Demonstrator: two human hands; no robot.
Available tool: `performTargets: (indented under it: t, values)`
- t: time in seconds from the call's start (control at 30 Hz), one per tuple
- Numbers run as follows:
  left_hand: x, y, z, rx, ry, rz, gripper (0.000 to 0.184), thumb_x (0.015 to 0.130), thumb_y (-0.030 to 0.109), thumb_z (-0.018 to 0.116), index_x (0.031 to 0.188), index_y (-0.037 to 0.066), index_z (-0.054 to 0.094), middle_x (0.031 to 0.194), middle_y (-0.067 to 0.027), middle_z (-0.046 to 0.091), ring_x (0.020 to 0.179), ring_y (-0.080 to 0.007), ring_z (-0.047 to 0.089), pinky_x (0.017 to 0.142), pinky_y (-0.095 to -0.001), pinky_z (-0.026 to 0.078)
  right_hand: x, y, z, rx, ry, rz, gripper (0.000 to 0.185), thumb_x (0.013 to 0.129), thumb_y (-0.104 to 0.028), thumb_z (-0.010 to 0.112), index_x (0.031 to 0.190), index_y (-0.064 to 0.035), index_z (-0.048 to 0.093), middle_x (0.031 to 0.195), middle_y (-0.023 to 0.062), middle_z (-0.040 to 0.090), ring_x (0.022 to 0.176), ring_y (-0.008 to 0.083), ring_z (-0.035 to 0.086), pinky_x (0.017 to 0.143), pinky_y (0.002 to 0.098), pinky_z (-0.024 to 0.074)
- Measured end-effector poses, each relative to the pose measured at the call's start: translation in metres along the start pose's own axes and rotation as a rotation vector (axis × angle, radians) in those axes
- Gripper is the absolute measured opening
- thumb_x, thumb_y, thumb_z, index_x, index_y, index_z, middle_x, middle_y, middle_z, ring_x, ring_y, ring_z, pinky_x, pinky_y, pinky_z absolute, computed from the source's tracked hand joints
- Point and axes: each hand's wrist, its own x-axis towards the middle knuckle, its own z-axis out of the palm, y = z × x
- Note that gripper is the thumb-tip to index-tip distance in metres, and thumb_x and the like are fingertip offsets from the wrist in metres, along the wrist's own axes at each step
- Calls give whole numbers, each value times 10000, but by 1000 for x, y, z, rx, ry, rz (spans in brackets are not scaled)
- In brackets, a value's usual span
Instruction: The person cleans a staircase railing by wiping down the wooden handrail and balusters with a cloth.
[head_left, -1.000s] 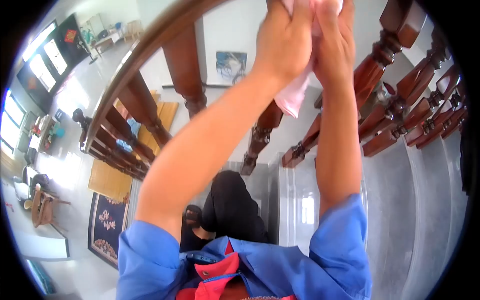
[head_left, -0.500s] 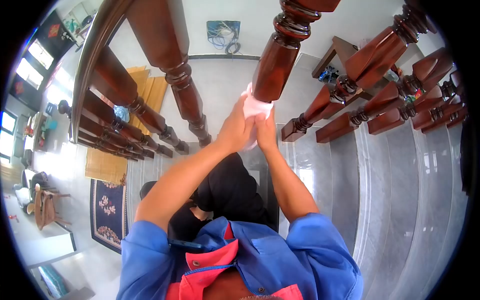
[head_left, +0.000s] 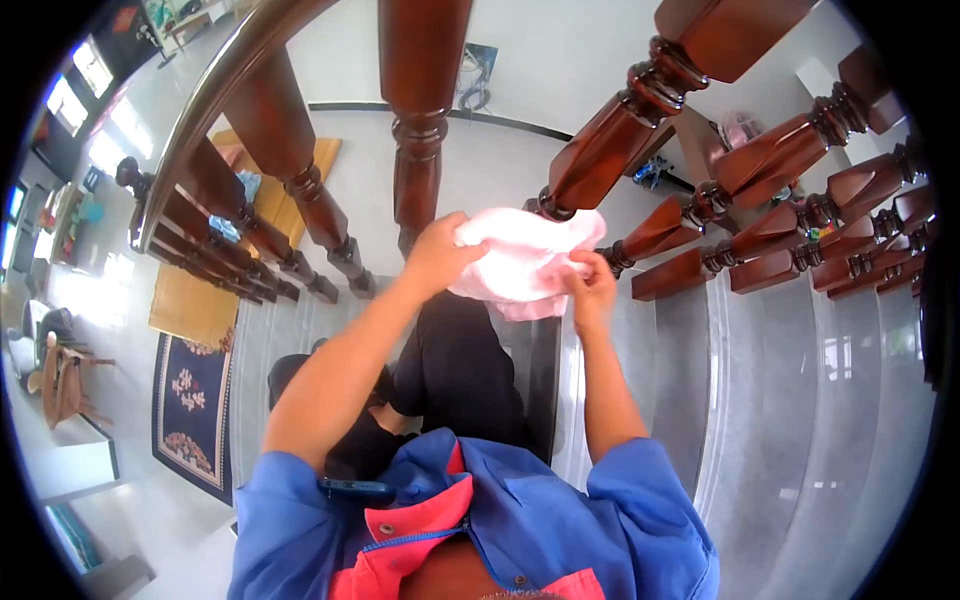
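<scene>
A pale pink cloth (head_left: 525, 262) is spread between my two hands, in front of a dark red-brown wooden baluster (head_left: 600, 160). My left hand (head_left: 440, 255) grips its left edge, the thumb lying on top of the fabric. At the right edge, my right hand (head_left: 590, 288) pinches a fold between thumb and fingers. The cloth's upper side overlaps the foot of that baluster; whether it touches the wood I cannot tell. Another glossy baluster (head_left: 418, 160) stands just beyond my left hand.
A curved handrail (head_left: 190, 110) with more balusters runs along the left. Grey stone steps (head_left: 770, 380) lie on the right. Below left are a patterned rug (head_left: 190, 410), yellow boards (head_left: 195, 315) and a wooden chair (head_left: 70, 380). Cables (head_left: 475, 85) hang by the far wall.
The cloth was wrapped around the baluster with both hands close together. Now it is off the post and opened out, my hands apart. The view has shifted, moving the balusters.
</scene>
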Motion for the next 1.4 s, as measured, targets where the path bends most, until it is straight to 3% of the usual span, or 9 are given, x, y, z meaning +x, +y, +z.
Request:
performTargets:
  t: [0.23, 0.37, 0.73, 0.9, 1.07, 1.13, 1.17, 1.27, 1.4]
  values:
    - [-40, 30, -30, -452, -12, 1, 425, 879, 102, 795, 1223, -18, 576, 1111, -80, 678, 1018, -139, 652, 918, -310, 525, -24, -111, -16, 90, 181, -360, 282, 908, 57, 660, 1185, 3, 645, 1049, 27, 659, 856, 71, 623, 746, 214, 512]
    - [-59, 55, -42, -643, 118, 38, 331, 868, 160, 792, 1086, -15, 614, 986, -72, 667, 889, -127, 637, 804, -300, 527, -26, -157, -7, 123, 122, -489, 284, 915, 43, 684, 1195, 24, 645, 1001, 42, 672, 846, 83, 641, 755, 221, 519]
    - [-64, 173, -58, -42, 54, 475, 489, 907, 344, 786, 1183, -43, 672, 1011, -66, 731, 919, -131, 668, 838, -298, 530, 29, -379, 4, -128, 440, -1229, 275, 914, -15, 705, 1188, -26, 718, 1035, 7, 692, 850, 60, 611, 761, 202, 507]
    - [-32, 294, -5, -238, -85, 600, 475, 933, 417, 740, 993, -54, 720, 824, -72, 729, 725, -131, 649, 660, -299, 512, 89, -532, -48, -710, 856, -1466, 363, 1001, -360, 650, 1304, -167, 705, 1196, 58, 725, 988, 173, 699, 909, 310, 529]
    - [-10, 367, 39, -650, -262, 539, 404, 983, 352, 664, 878, -38, 684, 748, -80, 693, 639, -135, 623, 577, -299, 496, 125, -619, -82, -1441, 761, -1352, 561, 991, -617, 500, 1334, -218, 692, 1326, 108, 685, 1152, 289, 672, 1043, 387, 468]
    - [-7, 371, 39, -722, -290, 492, 392, 995, 331, 638, 858, -34, 672, 730, -78, 683, 609, -139, 615, 553, -299, 495, 120, -595, -70, -1722, 745, -751, 751, 940, -767, 376, 1353, -218, 679, 1408, 125, 635, 1264, 329, 615, 1114, 406, 405]
    - [-9, 365, 34, -669, -218, 465, 383, 999, 286, 612, 812, -44, 660, 698, -99, 670, 564, -151, 616, 523, -312, 500, 175, -603, -110, -1661, 712, -955, 815, 913, -801, 387, 1375, -188, 660, 1378, 143, 653, 1259, 327, 624, 1129, 421, 391]
    - [-14, 337, 10, -509, -64, 484, 435, 1015, 286, 569, 757, -59, 636, 637, -119, 644, 506, -171, 624, 499, -333, 502, 116, -601, -44, -1628, 471, -514, 857, 925, -799, 369, 1322, -111, 690, 1324, 172, 678, 1232, 360, 633, 1126, 449, 385]
    - [-40, 285, -37, -228, 213, 460, 507, 1022, 357, 553, 716, -41, 621, 600, -133, 630, 521, -193, 656, 531, -347, 501, 49, -571, 68, -1796, 253, -407, 725, 1004, -655, 368, 1313, -85, 692, 1472, 163, 566, 1332, 359, 552, 1134, 482, 374]
